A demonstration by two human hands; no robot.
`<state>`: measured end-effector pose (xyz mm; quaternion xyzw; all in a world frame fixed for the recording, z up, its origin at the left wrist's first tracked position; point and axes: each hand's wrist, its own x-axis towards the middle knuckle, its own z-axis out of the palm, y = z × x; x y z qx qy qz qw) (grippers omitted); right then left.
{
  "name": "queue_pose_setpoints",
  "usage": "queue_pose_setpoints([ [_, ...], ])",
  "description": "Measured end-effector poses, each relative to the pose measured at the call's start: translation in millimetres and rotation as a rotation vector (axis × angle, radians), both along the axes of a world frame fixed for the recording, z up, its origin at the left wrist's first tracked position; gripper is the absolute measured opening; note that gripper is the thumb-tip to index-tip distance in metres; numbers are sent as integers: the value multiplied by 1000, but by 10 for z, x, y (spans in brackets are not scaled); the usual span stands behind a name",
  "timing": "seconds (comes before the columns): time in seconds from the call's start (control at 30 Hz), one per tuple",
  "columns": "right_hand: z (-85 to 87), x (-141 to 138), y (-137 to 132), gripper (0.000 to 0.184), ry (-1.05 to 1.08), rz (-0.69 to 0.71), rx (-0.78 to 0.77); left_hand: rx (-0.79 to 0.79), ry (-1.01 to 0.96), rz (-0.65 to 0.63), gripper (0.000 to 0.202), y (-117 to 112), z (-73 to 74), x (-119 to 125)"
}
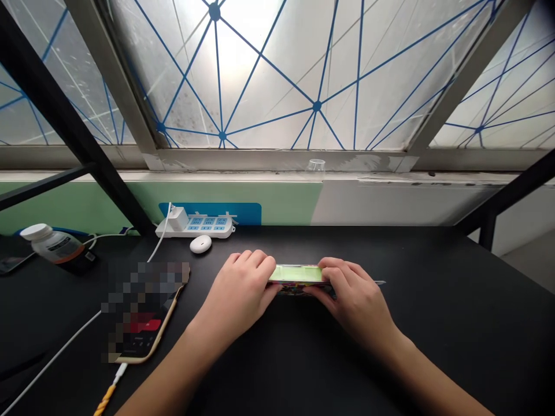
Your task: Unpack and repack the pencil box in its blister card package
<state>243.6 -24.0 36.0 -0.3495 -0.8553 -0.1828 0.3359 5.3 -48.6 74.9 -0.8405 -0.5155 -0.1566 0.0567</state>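
- Left hand (236,297): fingers curled over 1 end of the flat case (295,274), gripping it firmly.
- Right hand (353,303): fingers closed over the other end, a thin metal tip (379,282) showing beyond them.
- Flat case: green face up, multicoloured below, held low over the table, centred between both hands. It appears light and stiff; its ends offer the surest hold.
- Phone (143,312): just left of the left hand, limiting room there.
- Black table (437,329): extends well right of the hands; far edge beyond the power strip (195,227).
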Motion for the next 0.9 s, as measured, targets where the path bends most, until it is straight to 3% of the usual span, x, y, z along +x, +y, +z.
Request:
queue_pose_setpoints([
  [0.13,-55,-74,-40,10,-106,-16,26,-61,-18,5,17,22,-61,-3],
  [0.27,-209,-125,-13,20,-252,12,22,-144,14,-67,59,39,-234,54],
  [0.33,-277,-128,9,18,-280,44,-3,-172,7,-109,67,51,-317,73],
  [0.43,-320,-112,35,9,-301,104,-102,-192,-38,-120,73,104,-422,49],
  [0.57,-304,-80,83,20,-269,169,-235,-206,-32,-35,77,223,-544,-49],
  [0.7,-296,-14,179,19,-193,164,-347,-218,-46,-59,75,290,-593,-99],
  [0.9,-315,148,281,76,-199,35,-431,-137,-37,-78,81,269,-561,-25],
])
